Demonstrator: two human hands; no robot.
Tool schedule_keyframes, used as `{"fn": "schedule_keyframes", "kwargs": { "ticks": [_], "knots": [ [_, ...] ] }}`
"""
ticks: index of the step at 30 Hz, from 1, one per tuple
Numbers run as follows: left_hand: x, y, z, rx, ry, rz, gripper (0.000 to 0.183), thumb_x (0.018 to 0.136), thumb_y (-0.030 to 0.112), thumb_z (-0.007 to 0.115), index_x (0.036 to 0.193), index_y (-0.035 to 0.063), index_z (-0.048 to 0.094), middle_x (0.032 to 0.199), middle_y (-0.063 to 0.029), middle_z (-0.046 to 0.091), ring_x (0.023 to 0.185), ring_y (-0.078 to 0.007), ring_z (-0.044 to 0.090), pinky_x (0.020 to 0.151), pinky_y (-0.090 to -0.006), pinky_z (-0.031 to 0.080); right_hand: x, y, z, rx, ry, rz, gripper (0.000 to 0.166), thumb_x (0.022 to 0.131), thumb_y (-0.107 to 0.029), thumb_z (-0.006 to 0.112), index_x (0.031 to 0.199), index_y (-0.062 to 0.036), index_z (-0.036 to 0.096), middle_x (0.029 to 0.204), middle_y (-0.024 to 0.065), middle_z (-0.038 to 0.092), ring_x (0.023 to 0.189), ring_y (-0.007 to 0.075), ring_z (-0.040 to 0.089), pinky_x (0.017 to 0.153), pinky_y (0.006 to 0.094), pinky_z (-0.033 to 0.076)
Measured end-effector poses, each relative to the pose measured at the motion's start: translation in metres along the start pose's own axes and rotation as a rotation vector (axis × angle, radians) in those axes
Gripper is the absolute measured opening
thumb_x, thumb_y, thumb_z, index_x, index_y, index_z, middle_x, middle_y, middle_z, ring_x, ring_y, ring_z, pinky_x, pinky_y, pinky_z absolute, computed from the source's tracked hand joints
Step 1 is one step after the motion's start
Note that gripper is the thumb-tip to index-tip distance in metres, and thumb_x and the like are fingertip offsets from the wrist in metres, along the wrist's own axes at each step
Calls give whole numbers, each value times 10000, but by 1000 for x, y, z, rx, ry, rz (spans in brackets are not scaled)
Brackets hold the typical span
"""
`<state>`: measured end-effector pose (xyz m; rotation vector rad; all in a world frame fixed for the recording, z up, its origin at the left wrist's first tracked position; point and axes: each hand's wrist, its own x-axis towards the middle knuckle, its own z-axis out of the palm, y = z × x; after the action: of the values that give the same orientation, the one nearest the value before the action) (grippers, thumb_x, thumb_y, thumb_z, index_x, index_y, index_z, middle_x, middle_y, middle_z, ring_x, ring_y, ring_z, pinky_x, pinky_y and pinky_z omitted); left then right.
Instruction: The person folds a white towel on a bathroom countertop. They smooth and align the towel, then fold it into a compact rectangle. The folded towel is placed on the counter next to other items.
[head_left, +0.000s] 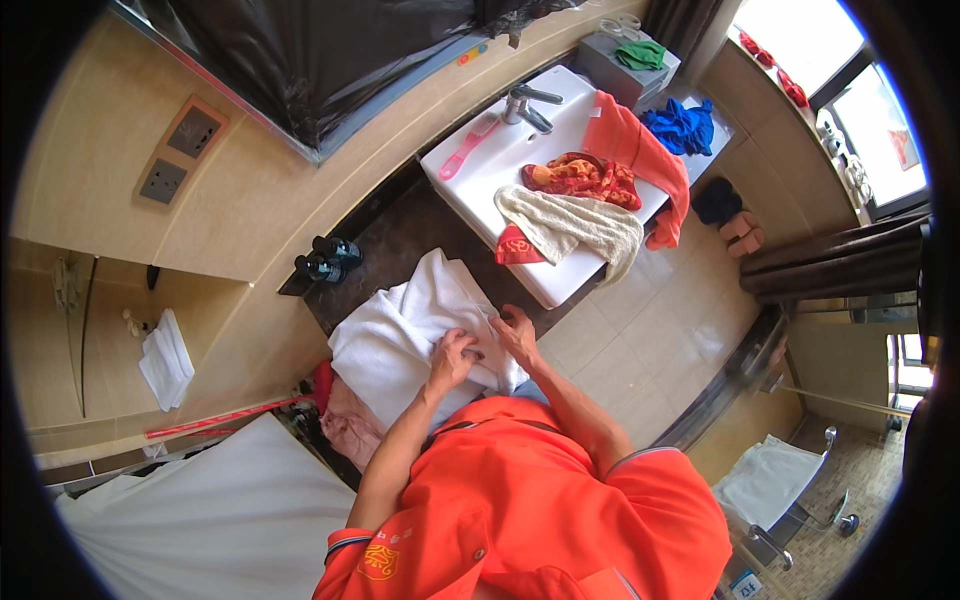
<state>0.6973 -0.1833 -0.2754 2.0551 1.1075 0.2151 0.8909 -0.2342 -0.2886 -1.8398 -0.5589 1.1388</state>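
A large white towel (390, 330) lies rumpled over the near part of a dark stone counter (397, 225) and hangs down at the front of my body. On its folds rests my left hand (453, 358), with bent fingers. My right hand (517, 334) is at the towel's right edge, thumb and fingers curved towards it. Whether either hand pinches the cloth is not clear. Beyond them stands a white washbasin (555, 289) with a chrome faucet (525, 105). A beige towel (577, 217), a red and orange patterned cloth (585, 180) and a coral towel (630, 142) lie across it.
A pink brush (469, 150) lies on the basin's rim. Dark pump bottles (330, 259) stand by the wall. A blue cloth (681, 126) and a grey box (619, 64) are past the basin. Slippers (742, 234) sit on the tiled floor (645, 322). White sheeting (217, 510) spreads lower left.
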Motion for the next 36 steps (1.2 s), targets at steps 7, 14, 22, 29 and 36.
{"fn": "schedule_keyframes", "kwargs": {
  "ticks": [7,14,22,29,36],
  "knots": [
    [-13,23,-3,140,60,97,362,783,203,767,1124,80,757,1260,-208,613,1149,-412,593,971,-483,503,26,-12,7,-460,22,-252,294,818,-305,674,911,-54,797,851,215,744,827,379,745,756,460,594],
    [-2,70,-9,-192,-3,-109,237,849,196,709,975,-4,699,895,-219,706,830,-429,688,740,-489,548,42,2,16,68,-113,14,262,825,-239,685,915,-14,786,784,110,752,746,172,705,694,353,565],
    [-5,69,6,-239,-73,-98,156,858,135,676,860,-13,626,859,-241,700,839,-461,684,715,-507,526,36,-15,21,29,-71,-85,318,877,-290,668,981,-7,767,815,126,750,755,214,713,710,365,561],
    [-10,52,13,-367,35,-106,204,824,123,781,853,-34,655,803,-159,605,747,-293,640,692,-390,514,19,-24,10,-242,-76,-173,330,891,-345,663,940,-47,794,829,208,739,781,353,747,713,440,572],
    [-11,53,21,-478,52,-85,142,845,85,749,885,-32,679,906,-144,633,777,-261,656,719,-373,534,8,-33,-2,-296,-260,-105,409,893,-401,708,932,-1,787,752,162,741,696,256,733,672,388,569]
  ]
}}
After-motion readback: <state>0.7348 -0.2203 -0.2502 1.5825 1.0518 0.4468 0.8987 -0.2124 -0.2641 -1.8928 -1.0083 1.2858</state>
